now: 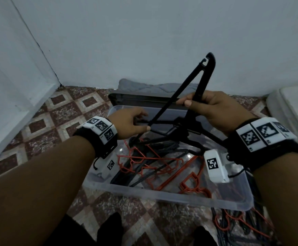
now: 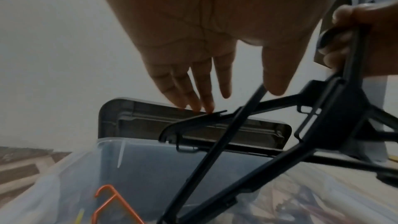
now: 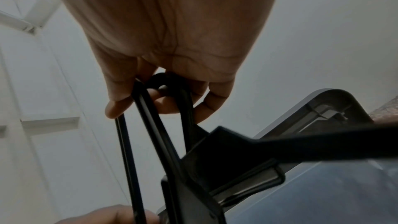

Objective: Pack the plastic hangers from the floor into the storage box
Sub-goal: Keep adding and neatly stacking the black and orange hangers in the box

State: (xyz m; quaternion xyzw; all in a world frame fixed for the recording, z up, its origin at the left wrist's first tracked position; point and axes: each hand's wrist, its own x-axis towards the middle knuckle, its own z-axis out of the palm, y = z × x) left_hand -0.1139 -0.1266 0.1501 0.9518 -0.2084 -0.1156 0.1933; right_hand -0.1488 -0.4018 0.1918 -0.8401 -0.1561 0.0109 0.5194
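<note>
While a person looks down over both forearms, a patterned tile floor (image 1: 43,119) of maroon and cream diamonds fills the left side, meeting a pale wall (image 1: 144,32) at the back.

Left of centre, the left hand (image 1: 129,124) reaches over a clear plastic storage box (image 1: 171,197) that sits on the floor in the middle of the scene. In the left wrist view its fingers (image 2: 193,83) are stretched out straight and slightly spread, gripping nothing; the fingertips touch or nearly touch one arm of a black hanger, and which of the two cannot be told.

Inside the box lies a loose heap of red hangers (image 1: 144,164) and black hangers (image 1: 162,148), tangled over one another. A dark lid (image 1: 144,99) stands on edge behind the box's far wall, with a grey folded cloth (image 1: 155,87) behind it against the wall.

Right of centre, the right hand (image 1: 217,110) is held above the box and is closed around a bunch of black hangers (image 1: 189,89). One of them points steeply up, its end above the hand, and the others hang down toward the box. The right wrist view shows the curled fingers (image 3: 163,101) wrapped round thin black bars and a hook.

On the floor at the lower right, just outside the box's near corner, lies another pile of hangers (image 1: 237,226), red and black mixed. A white padded object (image 1: 293,107) sits at the far right edge.
</note>
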